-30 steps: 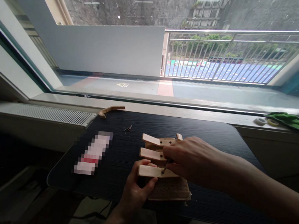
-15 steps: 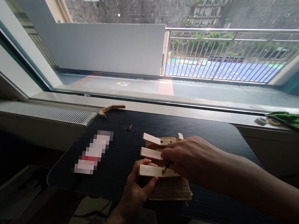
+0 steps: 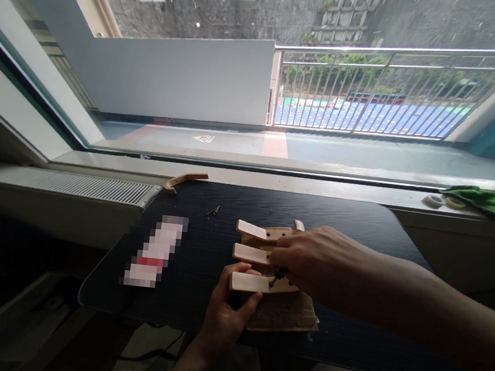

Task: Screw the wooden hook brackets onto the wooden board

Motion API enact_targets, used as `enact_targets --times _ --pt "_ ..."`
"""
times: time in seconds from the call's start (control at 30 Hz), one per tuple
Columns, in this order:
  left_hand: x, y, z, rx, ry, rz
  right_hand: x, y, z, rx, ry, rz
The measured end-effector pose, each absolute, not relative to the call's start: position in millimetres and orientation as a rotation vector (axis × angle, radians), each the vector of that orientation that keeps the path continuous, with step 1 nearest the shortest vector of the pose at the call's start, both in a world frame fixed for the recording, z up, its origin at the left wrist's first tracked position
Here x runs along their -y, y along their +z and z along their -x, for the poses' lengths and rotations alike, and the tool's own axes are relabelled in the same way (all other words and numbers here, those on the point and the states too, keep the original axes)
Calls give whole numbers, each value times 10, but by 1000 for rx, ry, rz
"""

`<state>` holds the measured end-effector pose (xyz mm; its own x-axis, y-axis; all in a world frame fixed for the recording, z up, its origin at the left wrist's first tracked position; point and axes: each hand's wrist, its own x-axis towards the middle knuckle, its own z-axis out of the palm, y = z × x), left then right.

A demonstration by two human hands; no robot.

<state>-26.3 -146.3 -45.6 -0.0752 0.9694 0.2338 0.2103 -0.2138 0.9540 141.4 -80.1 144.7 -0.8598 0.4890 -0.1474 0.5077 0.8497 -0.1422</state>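
A light wooden assembly (image 3: 265,270) lies on the black table (image 3: 349,231): three flat arms stick out to the left from a wooden base (image 3: 282,316). My left hand (image 3: 228,310) grips the nearest arm (image 3: 248,282) from below, thumb on its top. My right hand (image 3: 314,263) reaches in from the right and pinches a small dark screw or tool tip (image 3: 273,280) against that nearest arm. Its fingers are closed around it.
A curved wooden piece (image 3: 184,180) rests at the table's far left corner. A few small dark screws (image 3: 213,211) lie near it. A blurred white-and-red item (image 3: 155,251) sits on the left. A radiator grille (image 3: 62,185) runs left; tape rolls (image 3: 443,201) and green cloth (image 3: 478,199) lie on the sill.
My right hand has dipped slightly, bringing the dark piece lower onto the nearest arm. My left hand and the assembly have stayed put.
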Motion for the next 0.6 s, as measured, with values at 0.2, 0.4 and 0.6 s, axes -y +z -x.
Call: enact_targets --times 0.2,0.4,0.6 --pt "1462 -455 258 -1296 1363 -1494 814 1452 -1389 -2887 -240 -835" --pt "1466 -454 262 -1320 1353 -1479 839 1445 -1412 -2935 -205 -832" --pt "1460 -442 263 -1299 1368 -1490 826 1449 -1411 -2924 -252 -779"
